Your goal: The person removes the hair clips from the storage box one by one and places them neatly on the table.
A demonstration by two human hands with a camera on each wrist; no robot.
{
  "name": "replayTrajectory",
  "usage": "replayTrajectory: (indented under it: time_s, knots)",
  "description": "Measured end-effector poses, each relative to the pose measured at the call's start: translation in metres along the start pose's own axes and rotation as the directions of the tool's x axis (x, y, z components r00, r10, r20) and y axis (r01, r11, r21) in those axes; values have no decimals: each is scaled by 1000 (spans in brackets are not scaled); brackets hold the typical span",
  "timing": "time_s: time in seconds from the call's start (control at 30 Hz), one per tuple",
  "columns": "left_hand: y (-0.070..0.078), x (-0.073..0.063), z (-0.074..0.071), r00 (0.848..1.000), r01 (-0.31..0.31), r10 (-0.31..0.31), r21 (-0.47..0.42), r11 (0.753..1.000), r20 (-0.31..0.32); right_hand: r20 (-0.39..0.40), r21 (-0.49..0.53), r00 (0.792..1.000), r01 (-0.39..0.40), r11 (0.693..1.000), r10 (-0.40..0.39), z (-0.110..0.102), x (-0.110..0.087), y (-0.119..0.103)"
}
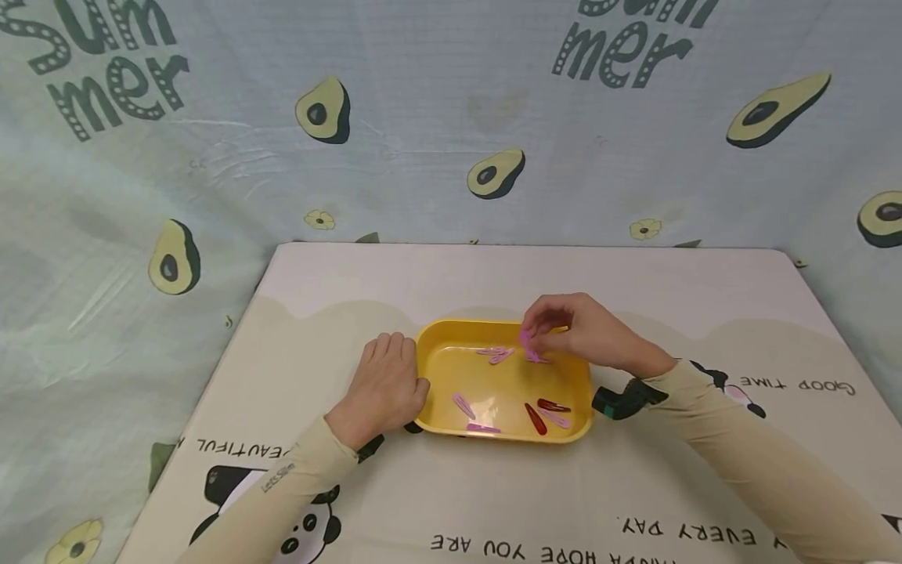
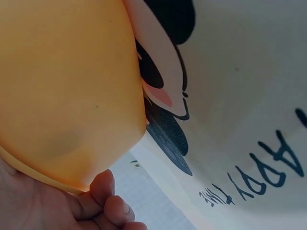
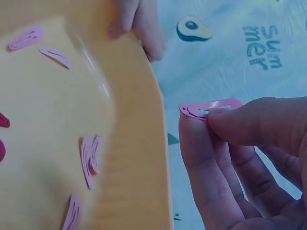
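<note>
I'm watching the right grip [image 1: 579, 333] pinching a pink clip [image 3: 219, 103], likely light, springy, slick, best held across its flats; the left grip [image 1: 384, 384] is clasping the tray [image 1: 493, 388].

Beige left sleeve [image 1: 310, 470] with small dark lettering [image 1: 278, 477], beige right sleeve [image 1: 761, 462], angular black right-wrist device [image 1: 623, 399], black left-wrist piece [image 1: 371, 448]

A draped workspace, room type unclear — avocado-print sheeting [image 1: 423, 47] around a panda-print tabletop [image 1: 338, 313].
</note>
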State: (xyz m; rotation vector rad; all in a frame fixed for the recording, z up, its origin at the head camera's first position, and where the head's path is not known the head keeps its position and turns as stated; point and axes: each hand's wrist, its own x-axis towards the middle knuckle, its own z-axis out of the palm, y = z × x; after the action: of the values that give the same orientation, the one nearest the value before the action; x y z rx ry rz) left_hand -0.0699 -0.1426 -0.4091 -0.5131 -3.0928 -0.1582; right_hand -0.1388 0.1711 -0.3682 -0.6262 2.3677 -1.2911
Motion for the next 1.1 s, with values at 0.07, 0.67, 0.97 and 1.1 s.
replayTrajectory:
  time_s: [0.07,0.67,0.97,1.1]
  knots:
    - [0,0,0,1000,1,-1,-2,1000,7,-27,-3,1000,-11,1000,11,-3,-3,1]
    - [0,0,1,1000,-7,7,7,1000,-14,-173,142,979,-82,986,107,-29,-26,22]
    - [0,0,2,1000,-4,4,0,1000,-22,-266,169,959,-56,984,100,-36,-34,41]
    - [0,0,3,1000,-3,4,6,1000,-24,-294,168,951,-49,985,97,-37,-36,52]
